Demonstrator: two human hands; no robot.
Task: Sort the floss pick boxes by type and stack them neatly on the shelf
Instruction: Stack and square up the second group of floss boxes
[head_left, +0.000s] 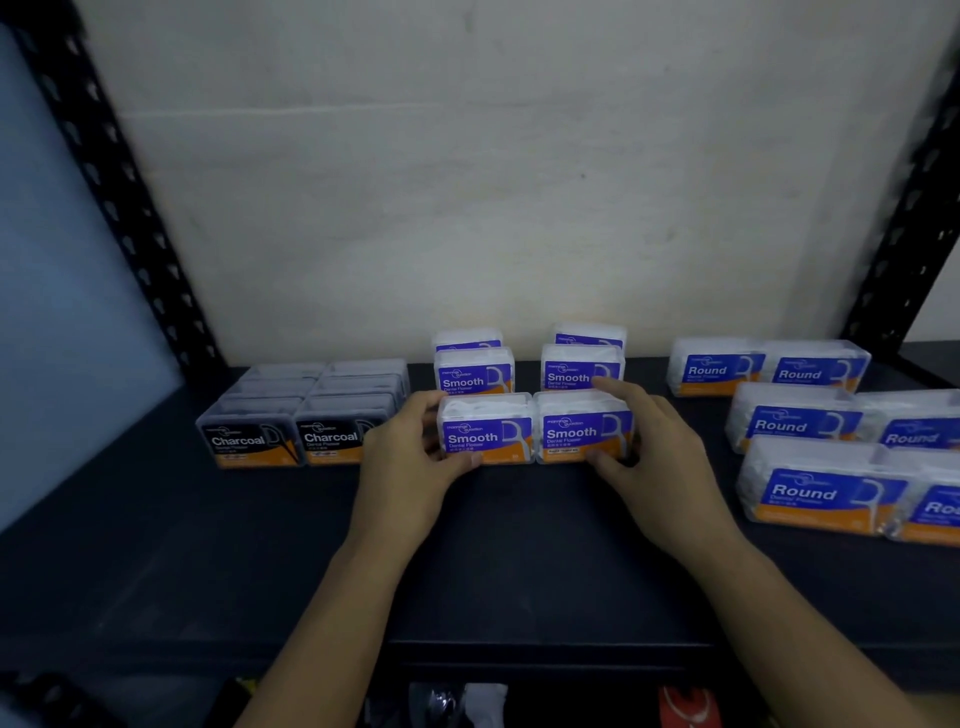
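We are pressing our left hand (410, 457) and right hand (654, 447) against the outer ends of two purple "Smooth" boxes (535, 431) standing side by side at the middle of the dark shelf (519, 545), fingers (610, 387) curled and clamped around the pair. More Smooth boxes are sitting in rows just behind them, while the black "Charcoal" boxes (301, 415) are lining up to the left and the blue "Round" boxes (810, 426) are spreading along the right.
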